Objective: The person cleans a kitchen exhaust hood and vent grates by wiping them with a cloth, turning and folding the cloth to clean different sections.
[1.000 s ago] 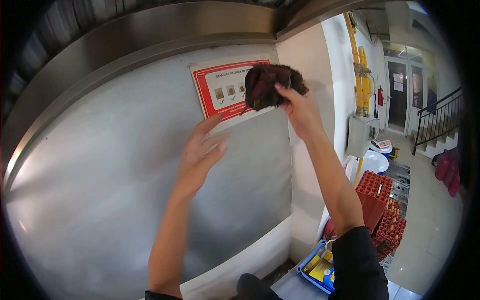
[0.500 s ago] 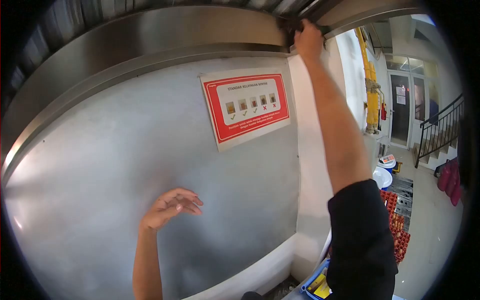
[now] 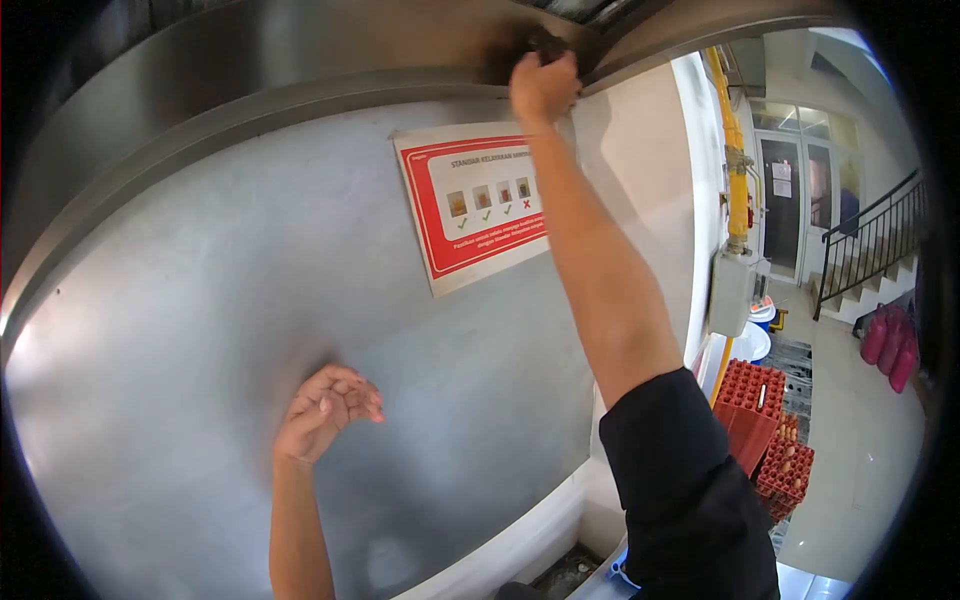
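My right hand [image 3: 545,88] is raised high and closed around a dark scouring pad [image 3: 546,45], a small rough-looking clump. It presses the pad against the metal hood [image 3: 400,50] near its corner; the hand partly hides the pad. Lower down on the left, my left hand [image 3: 328,412] hovers in front of the grey metal wall panel [image 3: 440,350]. Its fingers are loosely curled and apart, with nothing in them. A red-and-white poster [image 3: 440,220] is fixed on the panel, and my right forearm covers its right edge.
Red egg trays [image 3: 750,390] stand stacked at the right, some with eggs. Yellow pipes [image 3: 738,170] run down the wall behind. Further back are a stair railing [image 3: 870,245], a door [image 3: 782,210] and pink bundles [image 3: 888,345] on the floor.
My right hand has moved left and slightly down along the hood with the scouring pad. My left hand has shifted a little left, its fingers turning upward. The view has swung slightly right.
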### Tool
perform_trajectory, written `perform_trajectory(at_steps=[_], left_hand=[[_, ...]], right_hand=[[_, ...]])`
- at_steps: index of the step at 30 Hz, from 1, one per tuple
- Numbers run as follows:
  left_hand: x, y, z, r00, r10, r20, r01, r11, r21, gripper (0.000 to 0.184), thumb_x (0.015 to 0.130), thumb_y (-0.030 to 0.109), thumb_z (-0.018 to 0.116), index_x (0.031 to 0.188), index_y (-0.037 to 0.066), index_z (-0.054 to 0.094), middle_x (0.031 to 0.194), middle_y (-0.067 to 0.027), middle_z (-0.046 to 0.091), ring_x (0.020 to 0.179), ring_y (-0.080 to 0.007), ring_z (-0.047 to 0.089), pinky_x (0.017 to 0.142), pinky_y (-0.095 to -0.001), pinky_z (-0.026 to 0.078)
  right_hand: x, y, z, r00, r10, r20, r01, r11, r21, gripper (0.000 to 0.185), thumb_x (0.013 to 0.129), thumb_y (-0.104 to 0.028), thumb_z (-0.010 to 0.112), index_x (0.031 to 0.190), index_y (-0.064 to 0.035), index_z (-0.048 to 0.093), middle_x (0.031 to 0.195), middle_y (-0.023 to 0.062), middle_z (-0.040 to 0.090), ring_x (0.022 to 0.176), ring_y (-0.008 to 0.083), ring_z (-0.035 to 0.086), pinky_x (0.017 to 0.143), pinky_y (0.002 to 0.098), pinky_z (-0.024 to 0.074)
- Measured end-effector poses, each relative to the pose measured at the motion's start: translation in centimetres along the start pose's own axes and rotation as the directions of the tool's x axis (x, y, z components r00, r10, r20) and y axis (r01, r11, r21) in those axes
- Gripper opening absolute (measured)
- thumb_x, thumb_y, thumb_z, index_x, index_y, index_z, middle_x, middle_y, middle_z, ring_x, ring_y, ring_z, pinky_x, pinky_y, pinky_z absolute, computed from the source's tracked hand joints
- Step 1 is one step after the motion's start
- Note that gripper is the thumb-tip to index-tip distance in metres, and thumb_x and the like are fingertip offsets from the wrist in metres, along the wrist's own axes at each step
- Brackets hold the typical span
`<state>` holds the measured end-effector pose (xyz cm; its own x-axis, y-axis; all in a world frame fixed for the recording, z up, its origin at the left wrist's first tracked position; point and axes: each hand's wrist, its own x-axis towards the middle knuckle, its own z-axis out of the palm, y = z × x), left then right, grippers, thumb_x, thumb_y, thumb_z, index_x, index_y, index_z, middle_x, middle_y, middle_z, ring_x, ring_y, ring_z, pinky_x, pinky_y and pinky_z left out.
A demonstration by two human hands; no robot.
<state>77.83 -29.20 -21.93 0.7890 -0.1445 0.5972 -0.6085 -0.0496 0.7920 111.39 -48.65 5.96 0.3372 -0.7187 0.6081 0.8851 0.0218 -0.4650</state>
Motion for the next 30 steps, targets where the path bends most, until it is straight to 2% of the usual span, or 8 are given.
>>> perform_trajectory(at_steps=[4, 10, 14, 17, 22, 23, 27, 30], left_hand=[[0.1, -0.2, -0.1, 1.0, -0.011, -0.004, 0.011, 1.0, -0.008, 0.045, 0.098, 0.038, 0.059, 0.127, 0.004, 0.053, 0.117, -0.017, 0.063, 0.108, -0.0286, 0.062, 0.09, -0.0476, 0.051], [0.4, 0.1, 0.2, 0.998, -0.051, -0.021, 0.052, 0.998, 0.039, 0.046, 0.097, 0.038, 0.061, 0.127, 0.004, 0.053, 0.118, -0.0173, 0.063, 0.108, -0.0298, 0.062, 0.09, -0.049, 0.05], [0.3, 0.2, 0.5, 0.998, -0.055, -0.042, 0.055, 0.998, 0.002, 0.045, 0.096, 0.038, 0.062, 0.125, 0.005, 0.054, 0.118, -0.0167, 0.063, 0.107, -0.0301, 0.062, 0.09, -0.0492, 0.05], [0.5, 0.5, 0.5, 0.996, -0.082, -0.046, 0.082, 0.997, -0.005, 0.046, 0.095, 0.039, 0.063, 0.124, 0.005, 0.054, 0.118, -0.0159, 0.063, 0.108, -0.0301, 0.061, 0.091, -0.0491, 0.05], [0.4, 0.6, 0.3, 0.993, -0.106, -0.044, 0.106, 0.994, -0.006, 0.05, 0.093, 0.04, 0.065, 0.126, 0.005, 0.054, 0.117, -0.0149, 0.063, 0.109, -0.0297, 0.061, 0.091, -0.0486, 0.05], [0.4, 0.6, 0.2, 0.994, -0.103, -0.045, 0.103, 0.995, -0.005, 0.05, 0.093, 0.041, 0.065, 0.126, 0.005, 0.054, 0.117, -0.0151, 0.063, 0.109, -0.0298, 0.061, 0.091, -0.0486, 0.05], [0.6, 0.4, 0.4, 0.995, -0.085, -0.048, 0.085, 0.996, 0.002, 0.051, 0.093, 0.042, 0.065, 0.127, 0.006, 0.054, 0.117, -0.0158, 0.063, 0.108, -0.0305, 0.061, 0.09, -0.0488, 0.05], [0.4, -0.2, 0.0, 0.995, -0.083, -0.063, 0.084, 0.996, 0.008, 0.051, 0.093, 0.042, 0.065, 0.127, 0.006, 0.054, 0.117, -0.016, 0.063, 0.108, -0.0311, 0.061, 0.091, -0.0492, 0.05]], right_hand=[[-5.2, -4.6, -0.6, 0.96, -0.238, 0.146, 0.167, 0.909, 0.381, 0.032, 0.077, -0.01, 0.071, 0.105, 0.0016, 0.062, 0.101, 0.0223, 0.07, 0.094, 0.041, 0.067, 0.081, 0.0499, 0.0518], [0.5, 3.2, -0.7, 0.594, -0.754, 0.281, 0.673, 0.657, 0.34, 0.044, 0.073, -0.012, 0.076, 0.116, -0.0073, 0.065, 0.105, 0.0198, 0.07, 0.1, 0.0397, 0.066, 0.082, 0.0447, 0.0547], [7.7, 11.9, -1.4, 0.845, -0.346, 0.407, 0.397, 0.917, -0.044, 0.04, 0.08, -0.022, 0.072, 0.116, -0.006, 0.065, 0.104, 0.0194, 0.072, 0.097, 0.0408, 0.067, 0.084, 0.0516, 0.0543], [7.3, 8.9, -2.1, 0.858, -0.356, 0.37, 0.459, 0.855, -0.241, 0.035, 0.083, -0.023, 0.07, 0.111, -0.003, 0.066, 0.102, 0.0229, 0.071, 0.097, 0.0429, 0.068, 0.088, 0.0521, 0.0536], [1.5, 1.5, 0.5, 0.996, 0.037, 0.084, -0.041, 0.998, 0.054, 0.036, 0.085, -0.023, 0.065, 0.109, 0.004, 0.065, 0.097, 0.0268, 0.07, 0.095, 0.0463, 0.067, 0.085, 0.0535, 0.0516], [0.7, 1.8, 4.0, 0.995, -0.061, 0.083, 0.063, 0.998, -0.019, 0.031, 0.085, -0.021, 0.066, 0.101, 0.0046, 0.063, 0.09, 0.0271, 0.069, 0.091, 0.0458, 0.066, 0.082, 0.0531, 0.0505], [-7.0, -9.5, 0.8, 0.961, -0.273, 0.049, 0.217, 0.849, 0.482, 0.031, 0.079, -0.01, 0.066, 0.107, 0.0032, 0.06, 0.099, 0.0246, 0.068, 0.094, 0.0437, 0.064, 0.084, 0.052, 0.0493], [-5.7, -8.7, 0.1, 0.69, -0.701, 0.181, 0.584, 0.687, 0.433, 0.043, 0.079, -0.011, 0.068, 0.12, -0.0007, 0.059, 0.115, 0.0254, 0.064, 0.091, 0.0446, 0.067, 0.079, 0.0517, 0.0541]])
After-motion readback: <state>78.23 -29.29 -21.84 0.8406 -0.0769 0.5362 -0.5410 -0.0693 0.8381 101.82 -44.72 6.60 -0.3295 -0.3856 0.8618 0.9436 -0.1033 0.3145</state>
